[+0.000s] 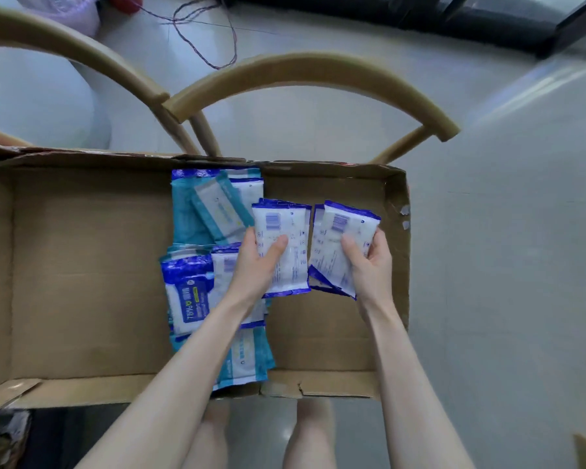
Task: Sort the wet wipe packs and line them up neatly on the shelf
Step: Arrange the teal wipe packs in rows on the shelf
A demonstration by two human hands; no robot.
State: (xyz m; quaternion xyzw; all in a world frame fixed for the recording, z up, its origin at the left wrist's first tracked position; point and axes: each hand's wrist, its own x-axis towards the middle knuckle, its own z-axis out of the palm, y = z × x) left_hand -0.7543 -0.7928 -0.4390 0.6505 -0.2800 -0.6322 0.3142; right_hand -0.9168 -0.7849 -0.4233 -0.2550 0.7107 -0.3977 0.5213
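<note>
A shallow cardboard box (82, 265) lies open in front of me. My left hand (256, 262) grips a small stack of white-and-blue wet wipe packs (293, 231), barcode side up, over the box's right half. My right hand (369, 262) grips another stack of the same white-and-blue packs (335, 238) just to the right of it. Teal packs (203, 211) lie piled in the box's middle near the far wall. A blue pack marked 75% (188, 296) lies below them beside my left forearm. More teal packs (247, 360) sit under that arm near the front wall.
Two curved wooden chair backs (301, 72) stand beyond the box on a pale tiled floor. Thin wires (217, 38) trail across the floor at the top. The box's torn right wall (400, 231) is close to my right hand. My legs show below the box.
</note>
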